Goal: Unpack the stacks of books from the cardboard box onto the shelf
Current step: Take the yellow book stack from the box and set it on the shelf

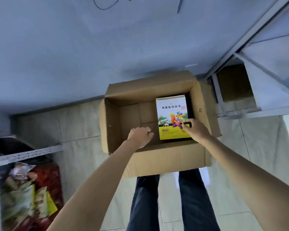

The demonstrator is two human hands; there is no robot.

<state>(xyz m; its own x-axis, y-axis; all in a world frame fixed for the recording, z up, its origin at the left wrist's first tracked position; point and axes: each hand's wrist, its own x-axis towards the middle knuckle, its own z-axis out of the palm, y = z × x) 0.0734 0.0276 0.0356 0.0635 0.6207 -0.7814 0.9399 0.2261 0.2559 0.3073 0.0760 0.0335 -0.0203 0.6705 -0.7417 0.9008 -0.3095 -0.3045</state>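
Cardboard box (pixel 157 157) sits open at frame centre on a tiled floor (pixel 83 124), flaps folded out. Stack of books (pixel 173 117) lies in the right part of the box; top cover white and yellow with a cartoon figure. Right hand (pixel 196 129) reaches in at the stack's lower right corner, fingers touching the cover; whether it grips, cannot tell. Left hand (pixel 141 136) hovers just left of the stack, fingers loosely curled, holding nothing. Metal shelf (pixel 250 67) at upper right of frame.
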